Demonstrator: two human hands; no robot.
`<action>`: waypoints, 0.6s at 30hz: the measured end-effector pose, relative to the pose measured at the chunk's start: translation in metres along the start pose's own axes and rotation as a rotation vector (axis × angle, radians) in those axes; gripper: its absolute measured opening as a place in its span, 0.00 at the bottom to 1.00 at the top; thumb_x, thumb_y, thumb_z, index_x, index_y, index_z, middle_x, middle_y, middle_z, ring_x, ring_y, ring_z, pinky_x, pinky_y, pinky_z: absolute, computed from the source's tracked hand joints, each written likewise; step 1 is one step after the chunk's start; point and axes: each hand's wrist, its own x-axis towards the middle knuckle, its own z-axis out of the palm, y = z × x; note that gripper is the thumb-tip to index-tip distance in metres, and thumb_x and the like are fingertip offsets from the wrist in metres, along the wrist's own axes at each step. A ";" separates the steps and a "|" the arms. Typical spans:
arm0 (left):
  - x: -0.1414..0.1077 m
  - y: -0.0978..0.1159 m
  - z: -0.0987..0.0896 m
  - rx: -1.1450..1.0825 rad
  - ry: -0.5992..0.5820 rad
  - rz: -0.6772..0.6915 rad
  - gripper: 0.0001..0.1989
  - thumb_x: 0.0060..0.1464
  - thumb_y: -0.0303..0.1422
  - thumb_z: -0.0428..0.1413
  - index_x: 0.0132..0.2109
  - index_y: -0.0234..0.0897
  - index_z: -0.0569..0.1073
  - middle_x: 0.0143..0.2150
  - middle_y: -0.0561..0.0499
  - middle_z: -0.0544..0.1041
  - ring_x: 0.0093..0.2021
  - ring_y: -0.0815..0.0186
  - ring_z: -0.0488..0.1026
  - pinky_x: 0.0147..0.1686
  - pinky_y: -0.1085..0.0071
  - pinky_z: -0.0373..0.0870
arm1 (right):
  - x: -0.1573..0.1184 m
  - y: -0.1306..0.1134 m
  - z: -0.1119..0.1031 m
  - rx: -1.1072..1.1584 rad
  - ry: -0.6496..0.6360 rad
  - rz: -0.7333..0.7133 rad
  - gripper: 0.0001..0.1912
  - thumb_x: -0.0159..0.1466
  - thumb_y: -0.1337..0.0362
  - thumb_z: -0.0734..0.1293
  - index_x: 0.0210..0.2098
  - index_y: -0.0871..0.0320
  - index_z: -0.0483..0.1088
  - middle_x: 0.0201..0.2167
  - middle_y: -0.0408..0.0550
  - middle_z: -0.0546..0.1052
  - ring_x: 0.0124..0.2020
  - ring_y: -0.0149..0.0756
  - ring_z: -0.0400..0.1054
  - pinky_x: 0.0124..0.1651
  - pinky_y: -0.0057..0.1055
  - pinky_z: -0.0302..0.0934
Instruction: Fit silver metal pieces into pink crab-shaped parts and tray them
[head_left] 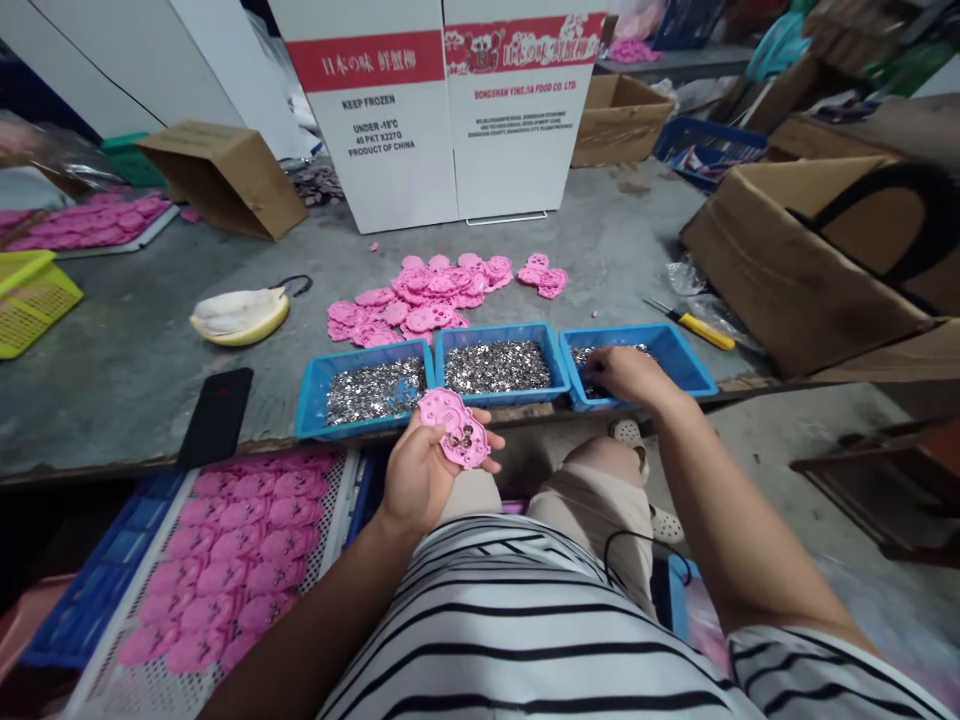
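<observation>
My left hand [420, 468] grips a pink plastic part [454, 430] above my lap, thumb on its face, with small metal pieces set in its lower half. My right hand [616, 374] reaches into the right blue tray [686, 366], fingertips down among small metal pieces; whatever they pinch is hidden. A middle blue tray [501, 398] and a left blue tray [309, 400] stand beside it, both holding many tiny shiny metal pieces. Behind the trays lies a loose heap of pink plastic parts [431, 290].
A white carton [401, 180] stands behind the heap. A yellow-handled screwdriver [705, 330] and an open cardboard box [817, 270] are at right. At left lie a phone [216, 415] and a yellow-rimmed object [241, 316]. Below, a perforated white tray [112, 690] bears rows of pink parts.
</observation>
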 end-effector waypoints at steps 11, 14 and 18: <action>0.001 -0.001 0.004 0.086 -0.012 -0.057 0.17 0.51 0.31 0.59 0.48 0.37 0.64 0.41 0.44 0.79 0.36 0.55 0.80 0.28 0.63 0.76 | -0.001 0.006 0.002 0.106 0.130 0.059 0.10 0.57 0.72 0.65 0.35 0.56 0.76 0.34 0.50 0.82 0.35 0.41 0.74 0.33 0.29 0.58; 0.002 -0.001 0.003 0.089 0.013 -0.048 0.17 0.52 0.32 0.58 0.48 0.36 0.65 0.40 0.43 0.80 0.34 0.56 0.80 0.25 0.66 0.75 | -0.003 0.006 0.000 0.263 0.198 0.069 0.05 0.56 0.70 0.66 0.29 0.56 0.75 0.30 0.49 0.81 0.33 0.41 0.73 0.35 0.31 0.59; 0.004 -0.004 0.004 0.077 0.044 -0.029 0.15 0.52 0.34 0.57 0.46 0.34 0.66 0.36 0.44 0.80 0.31 0.60 0.78 0.22 0.71 0.72 | -0.018 -0.011 -0.005 0.732 0.289 0.008 0.09 0.54 0.61 0.71 0.21 0.56 0.70 0.23 0.45 0.76 0.27 0.36 0.68 0.32 0.31 0.59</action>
